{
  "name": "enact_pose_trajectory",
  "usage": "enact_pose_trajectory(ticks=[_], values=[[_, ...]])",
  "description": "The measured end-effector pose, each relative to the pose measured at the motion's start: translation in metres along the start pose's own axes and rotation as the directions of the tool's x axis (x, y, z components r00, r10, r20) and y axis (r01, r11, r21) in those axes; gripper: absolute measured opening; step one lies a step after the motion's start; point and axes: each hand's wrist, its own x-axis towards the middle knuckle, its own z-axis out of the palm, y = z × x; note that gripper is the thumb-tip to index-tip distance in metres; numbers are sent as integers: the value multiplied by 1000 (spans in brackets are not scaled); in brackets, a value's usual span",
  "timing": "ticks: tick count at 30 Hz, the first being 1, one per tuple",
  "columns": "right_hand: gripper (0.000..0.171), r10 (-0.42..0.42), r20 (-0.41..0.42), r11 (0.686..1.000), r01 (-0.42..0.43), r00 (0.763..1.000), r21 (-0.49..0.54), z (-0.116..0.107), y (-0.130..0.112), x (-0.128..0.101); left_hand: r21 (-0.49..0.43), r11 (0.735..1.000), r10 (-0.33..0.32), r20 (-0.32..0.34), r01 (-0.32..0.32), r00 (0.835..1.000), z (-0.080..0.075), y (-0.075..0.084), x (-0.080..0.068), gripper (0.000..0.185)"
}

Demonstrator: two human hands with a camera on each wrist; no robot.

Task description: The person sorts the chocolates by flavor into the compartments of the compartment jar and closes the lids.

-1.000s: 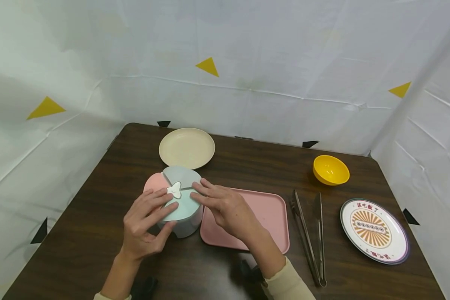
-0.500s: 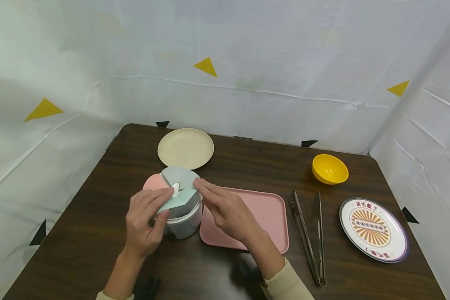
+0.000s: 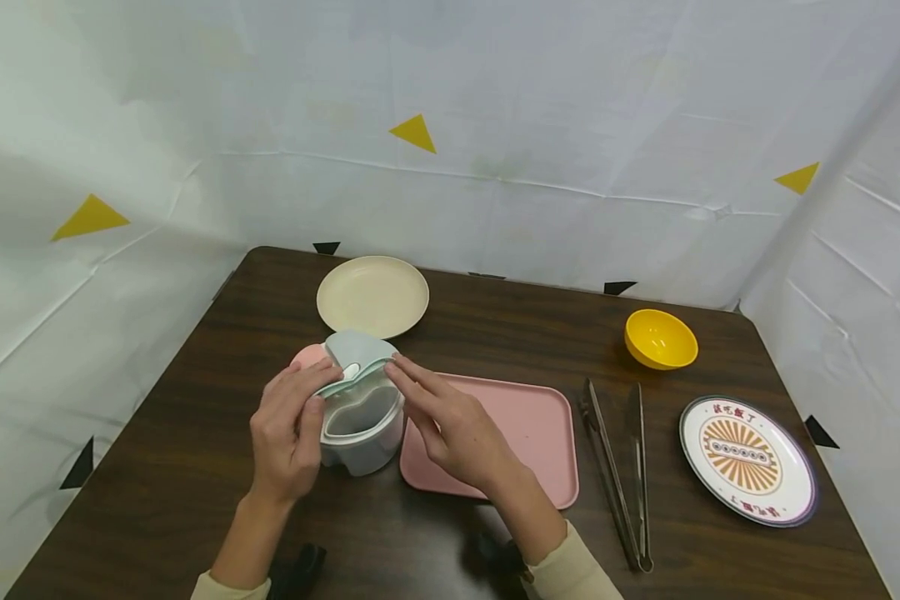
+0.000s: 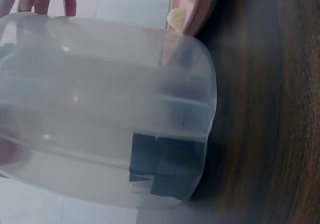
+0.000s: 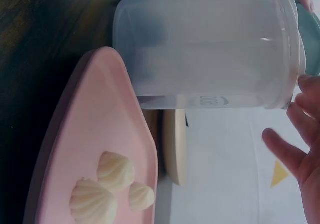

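Observation:
A translucent lobed food container (image 3: 365,456) stands on the dark table, its top split into pink (image 3: 311,356), grey-blue (image 3: 362,345) and mint lid flaps. The mint flap (image 3: 356,380) is tilted up, and the compartment beneath looks empty. My left hand (image 3: 285,437) pinches this flap's left side, fingers behind and thumb in front. With fairly straight fingers, my right hand (image 3: 453,429) touches the flap's right end; in the right wrist view its fingertips lie by the container's rim (image 5: 295,49). Where the left fingertips meet the flap is partly hidden.
Right of the container lies a pink tray (image 3: 540,442); cream pleated buns (image 5: 94,202) sit on it in the right wrist view. A cream plate (image 3: 373,296) is behind. Metal tongs (image 3: 618,483), a yellow bowl (image 3: 662,340) and a patterned plate (image 3: 750,461) stand farther right.
The mint flap has swung from lying flat to tilted up, uncovering its compartment. My left hand has moved from resting over the lid to pinching the flap. The right hand has barely moved.

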Motion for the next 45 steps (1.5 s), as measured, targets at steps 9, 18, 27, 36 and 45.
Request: enact_pose_trajectory(ticks=[9,18,27,36,45], values=[[57,15,37,994,-11,999,-106,1,-2,4,13,1000,18,26,-19,999,3,-1,1,34],[54,31,60,994,-25,998,-104,3,-2,7,0,1000,-10,34,10,999,4,-2,-7,34],[62,128,97,992,-128,987,-14,-6,-1,-5,-20,1000,14,7,-14,1000,5,3,-1,33],[62,374,-101,925,-378,922,-25,-37,18,-50,-23,1000,15,-13,-15,1000,6,6,1,32],[57,709,-288,640,-759,644,-122,-69,44,-115,-22,1000,12,-10,-12,1000,6,3,0,33]])
